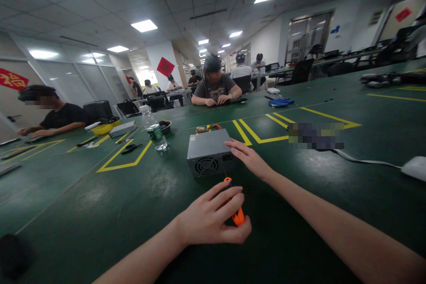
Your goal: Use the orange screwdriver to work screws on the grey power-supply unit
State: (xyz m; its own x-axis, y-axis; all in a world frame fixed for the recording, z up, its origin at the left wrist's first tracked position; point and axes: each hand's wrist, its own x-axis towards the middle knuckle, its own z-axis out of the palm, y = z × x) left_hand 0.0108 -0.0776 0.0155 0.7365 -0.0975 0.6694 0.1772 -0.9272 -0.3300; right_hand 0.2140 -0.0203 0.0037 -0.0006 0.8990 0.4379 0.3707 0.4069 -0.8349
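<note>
A grey computer power supply unit (209,145) stands on the green table, its fan grille and socket side facing me and a bundle of cables at its back. My left hand (218,213) is wrapped round the orange and black handle of a screwdriver (238,216). The thin shaft points up at the side of the unit near the socket; whether the tip sits in a screw I cannot make out. With its fingers stretched out, my right hand (250,158) rests on the unit's right top edge.
A water bottle (157,135) and a dark bowl (165,126) stand left of the unit. Black pliers-like tool (131,148) lies further left. Blue gloves (281,102) and a white cable (362,161) are to the right. People sit across the table and at the left.
</note>
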